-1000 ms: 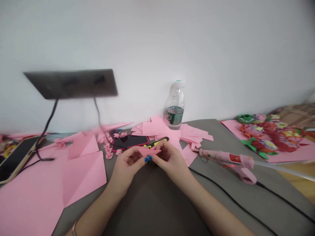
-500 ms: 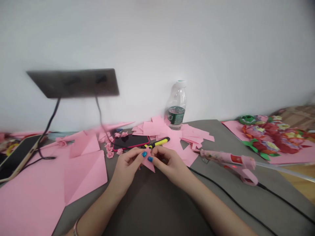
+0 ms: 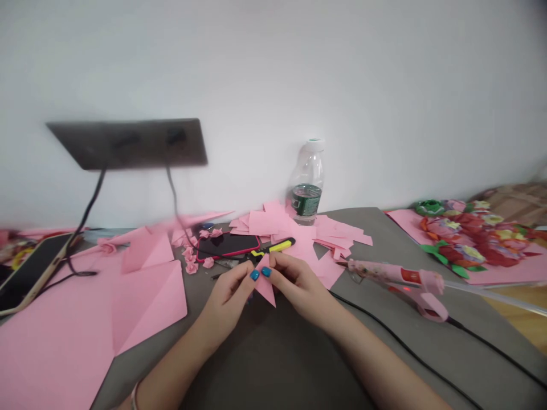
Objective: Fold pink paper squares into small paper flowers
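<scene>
My left hand (image 3: 228,293) and my right hand (image 3: 297,283) meet over the grey table (image 3: 273,353), both pinching one small folded pink paper piece (image 3: 265,285). The piece hangs as a pointed triangle, tip down, between the two blue-nailed thumbs. Just behind my hands lie a yellow-and-black pair of scissors (image 3: 273,248) and a dark phone in a red case (image 3: 228,245). Small pink folded bits (image 3: 190,263) are scattered to the left of the phone.
A pink glue gun (image 3: 399,280) with a black cord lies to the right. A plastic bottle (image 3: 305,181) stands by the wall among cut pink squares (image 3: 337,230). Large pink sheets (image 3: 85,307) and another phone (image 3: 29,273) lie left; paper flowers (image 3: 465,233) far right.
The paper piece has turned from lying flat between my fingers to hanging point-down, and my hands have shifted slightly right and closer together.
</scene>
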`<state>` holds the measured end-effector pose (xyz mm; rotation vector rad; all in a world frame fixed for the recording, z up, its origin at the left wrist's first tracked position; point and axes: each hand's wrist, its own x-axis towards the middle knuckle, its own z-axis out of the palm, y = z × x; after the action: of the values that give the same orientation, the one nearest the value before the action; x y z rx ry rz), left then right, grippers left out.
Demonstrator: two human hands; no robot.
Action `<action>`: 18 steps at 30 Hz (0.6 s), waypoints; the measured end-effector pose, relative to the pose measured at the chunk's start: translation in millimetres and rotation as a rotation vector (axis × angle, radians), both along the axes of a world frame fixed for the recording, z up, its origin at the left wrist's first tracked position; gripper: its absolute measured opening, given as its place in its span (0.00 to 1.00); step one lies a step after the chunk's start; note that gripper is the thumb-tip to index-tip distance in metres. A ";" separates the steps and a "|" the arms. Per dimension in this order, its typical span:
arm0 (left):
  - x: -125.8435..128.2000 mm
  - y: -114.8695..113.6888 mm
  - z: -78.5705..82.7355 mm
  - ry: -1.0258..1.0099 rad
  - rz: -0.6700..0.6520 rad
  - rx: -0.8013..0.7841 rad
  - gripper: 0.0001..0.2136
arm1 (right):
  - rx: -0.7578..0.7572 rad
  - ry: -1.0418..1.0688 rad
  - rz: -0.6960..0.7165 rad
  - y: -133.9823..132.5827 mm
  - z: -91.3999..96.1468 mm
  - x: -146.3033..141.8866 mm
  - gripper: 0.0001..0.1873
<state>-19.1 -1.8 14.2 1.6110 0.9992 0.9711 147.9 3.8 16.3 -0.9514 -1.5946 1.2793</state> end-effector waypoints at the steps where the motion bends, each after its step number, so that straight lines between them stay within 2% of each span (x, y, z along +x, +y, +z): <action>1: 0.3 0.1 -0.7 -0.002 -0.009 -0.018 0.18 | 0.000 0.011 -0.010 -0.1 -0.5 -0.2 0.23; 7: 1.8 1.4 0.6 0.036 -0.025 -0.015 0.16 | 0.032 0.040 -0.030 1.8 -2.9 -0.2 0.25; 10: 1.2 1.1 1.8 0.024 -0.047 -0.004 0.17 | -0.006 0.057 -0.025 3.2 -4.1 0.6 0.23; 13: 1.5 0.1 1.8 -0.015 -0.005 -0.012 0.19 | -0.024 0.102 -0.044 3.5 -4.7 0.4 0.22; 18: 4.2 -1.5 -0.1 -0.091 -0.052 -0.100 0.20 | 0.009 0.149 -0.108 2.6 -2.4 -2.0 0.22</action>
<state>-14.9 -3.3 14.1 1.4899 0.9249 0.9358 145.9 6.4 13.9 -0.9030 -1.4146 1.2382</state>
